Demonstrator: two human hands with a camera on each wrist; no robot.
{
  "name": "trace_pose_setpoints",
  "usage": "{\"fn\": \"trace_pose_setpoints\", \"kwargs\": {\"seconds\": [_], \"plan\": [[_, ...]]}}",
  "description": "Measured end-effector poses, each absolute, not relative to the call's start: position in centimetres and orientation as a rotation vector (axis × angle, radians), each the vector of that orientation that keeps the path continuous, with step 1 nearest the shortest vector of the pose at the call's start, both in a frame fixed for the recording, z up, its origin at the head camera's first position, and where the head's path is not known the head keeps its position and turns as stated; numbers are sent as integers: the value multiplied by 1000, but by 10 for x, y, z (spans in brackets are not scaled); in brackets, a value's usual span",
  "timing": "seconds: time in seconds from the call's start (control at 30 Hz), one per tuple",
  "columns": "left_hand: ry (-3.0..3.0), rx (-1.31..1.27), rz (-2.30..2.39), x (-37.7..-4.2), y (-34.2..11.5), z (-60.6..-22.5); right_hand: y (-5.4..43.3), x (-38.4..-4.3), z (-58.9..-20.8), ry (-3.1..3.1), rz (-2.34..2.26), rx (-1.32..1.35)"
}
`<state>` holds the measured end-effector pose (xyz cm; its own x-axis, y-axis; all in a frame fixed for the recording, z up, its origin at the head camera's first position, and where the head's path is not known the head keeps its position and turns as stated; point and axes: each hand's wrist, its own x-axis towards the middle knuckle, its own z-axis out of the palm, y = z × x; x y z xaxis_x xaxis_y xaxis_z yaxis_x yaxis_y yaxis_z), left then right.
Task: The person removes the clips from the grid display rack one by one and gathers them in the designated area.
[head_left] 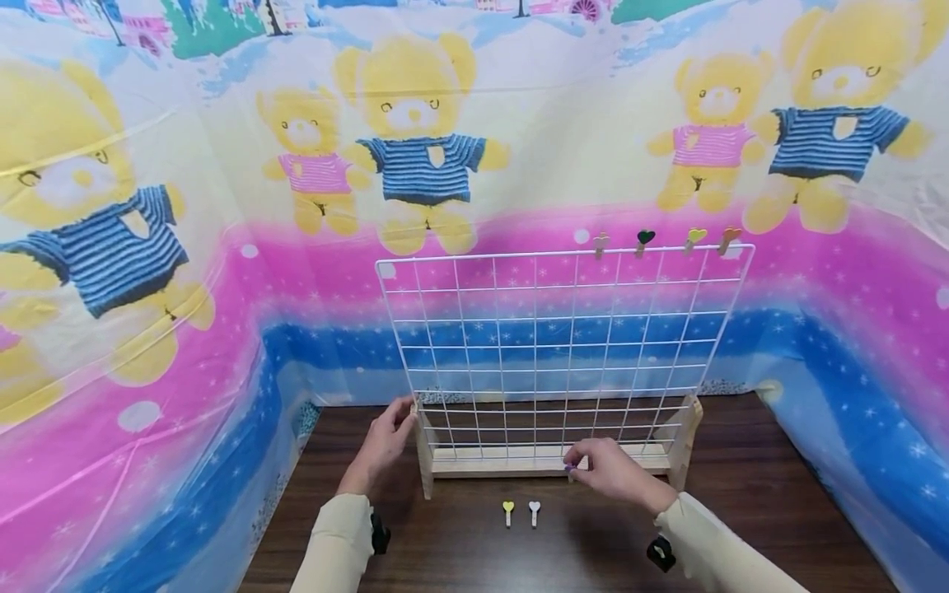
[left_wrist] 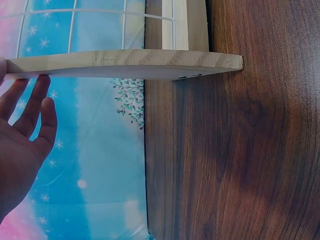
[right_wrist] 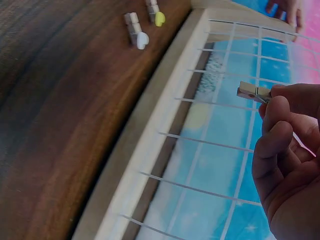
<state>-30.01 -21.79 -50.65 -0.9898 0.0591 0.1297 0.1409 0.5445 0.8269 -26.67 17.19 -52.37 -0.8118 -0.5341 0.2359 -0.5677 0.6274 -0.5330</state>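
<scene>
A white wire grid (head_left: 534, 342) stands upright in a wooden stand (head_left: 474, 469). My left hand (head_left: 381, 441) holds the upper end of the stand's left side post (left_wrist: 125, 62). Between thumb and fingertips, my right hand (head_left: 614, 471) pinches a small wooden clothespin (right_wrist: 250, 92) in front of the grid's lower part; a bit of purple shows on it in the head view. Its far end is hidden by the fingers. A yellow heart clothespin (head_left: 507, 511) and a white heart clothespin (head_left: 535, 511) lie side by side on the table before the stand.
Along the grid's top wire, to the right, sit a pale clothespin (head_left: 600, 244), a dark green heart one (head_left: 645, 239), a yellow heart one (head_left: 695, 237) and an orange-brown one (head_left: 730, 239). Bear-printed cloth (head_left: 556, 165) surrounds the dark wood table (head_left: 445, 552).
</scene>
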Motion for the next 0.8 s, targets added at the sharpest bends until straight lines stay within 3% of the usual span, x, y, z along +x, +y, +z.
{"fn": "trace_pose_setpoints", "kwargs": {"seconds": [0.8], "plan": [[-2689,-177,-1466,-301,-219,-506,162,-268,-586,-2914,1121,961]]}}
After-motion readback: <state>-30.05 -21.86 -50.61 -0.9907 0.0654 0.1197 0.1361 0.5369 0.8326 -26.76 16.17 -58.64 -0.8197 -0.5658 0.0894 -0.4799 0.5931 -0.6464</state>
